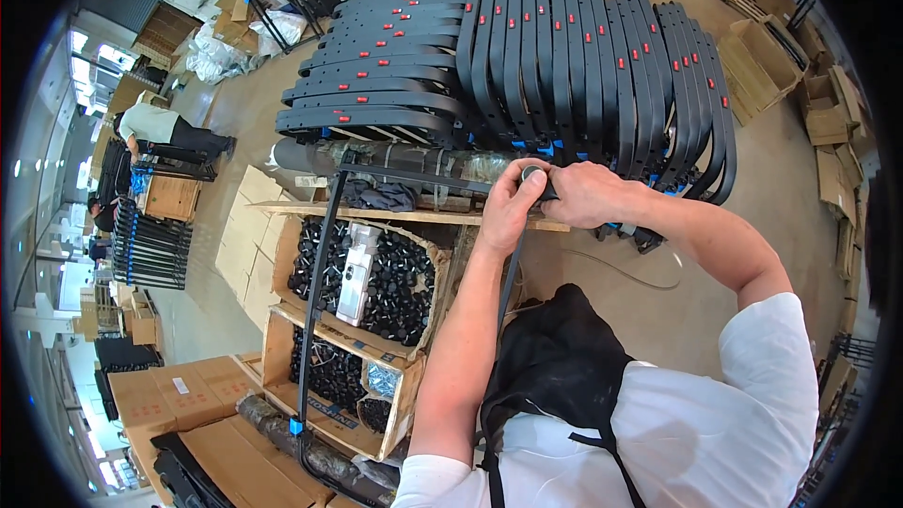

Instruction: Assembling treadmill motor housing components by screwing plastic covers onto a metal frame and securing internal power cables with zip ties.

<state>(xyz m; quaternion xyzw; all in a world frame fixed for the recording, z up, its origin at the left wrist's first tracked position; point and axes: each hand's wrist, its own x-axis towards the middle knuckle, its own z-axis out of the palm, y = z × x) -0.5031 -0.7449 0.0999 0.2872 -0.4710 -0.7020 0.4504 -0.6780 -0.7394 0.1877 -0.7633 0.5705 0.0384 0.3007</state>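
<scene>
A black tubular metal frame [322, 254] stands in front of me, its top bar running right to my hands. At that bar's right corner my left hand [511, 207] is closed around the tube, the thumb beside a small round dark cap [532, 172]. Pressed against the same corner is my right hand [591, 196], its fingers curled in; what they grip is mostly hidden. Below and left, a wooden-edged carton [428, 293] holds many small black round knobs [400, 296] with shiny studs. On them lies a silver-white box-shaped piece [355, 273].
Beyond the bench stand rows of dark curved frames [536, 47] with red pieces. A second carton [406, 404] holds more black parts and a blue bag. Wrapped rolls [414, 158] lie behind the frame. Cardboard boxes [762, 66] stand far right; another person [155, 127] works far left.
</scene>
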